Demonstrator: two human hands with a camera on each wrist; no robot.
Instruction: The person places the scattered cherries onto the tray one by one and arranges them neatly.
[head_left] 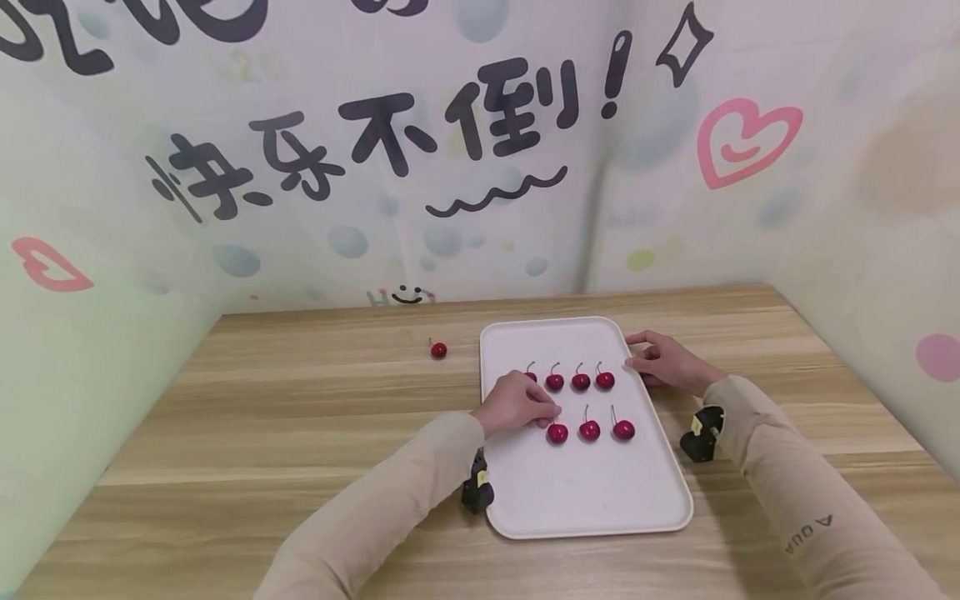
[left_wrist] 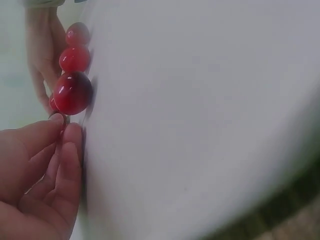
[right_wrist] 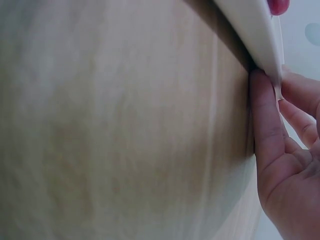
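A white tray (head_left: 585,500) lies on the table with red stemmed cherries in two rows. Several form the far row, among them a cherry (head_left: 581,382); one at its left end is partly hidden by my left hand (head_left: 517,402). Three make up the near row. That hand pinches the stem of the near row's leftmost cherry (head_left: 557,433) between thumb and fingers; the left wrist view shows this cherry (left_wrist: 73,93) just past the fingertips. At the tray's right rim, my right hand (head_left: 671,362) grips the edge, fingers on both sides of the rim (right_wrist: 255,35).
A lone cherry (head_left: 438,351) lies on the wooden table (head_left: 300,400), left of the tray. Behind the table hangs a printed backdrop (head_left: 360,250) with dark lettering. Pale walls flank both sides. Black wrist cameras sit close to the tray's sides.
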